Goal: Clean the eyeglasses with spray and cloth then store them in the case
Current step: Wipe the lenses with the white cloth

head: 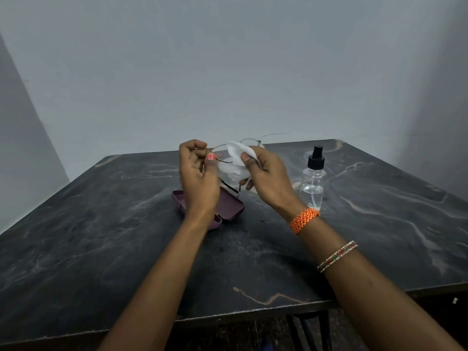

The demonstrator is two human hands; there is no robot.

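Note:
I hold thin wire-framed eyeglasses [249,141] up above the table. My left hand [197,173] pinches the frame at its left side. My right hand [266,173] presses a white cloth [239,154] around one lens, thumb on top. One temple arm sticks out to the right behind the cloth. Below my hands, a mauve eyeglass case [229,207] lies on the table, partly hidden by my left wrist; a dark strip shows at its far edge. A clear spray bottle [313,183] with a black pump top stands upright to the right of my right hand.
The table [101,236] is dark marble-patterned, with its front edge close to me and a plain grey wall behind. Dark chair or table legs show under the front edge at the lower right. My right wrist wears an orange band and a bangle.

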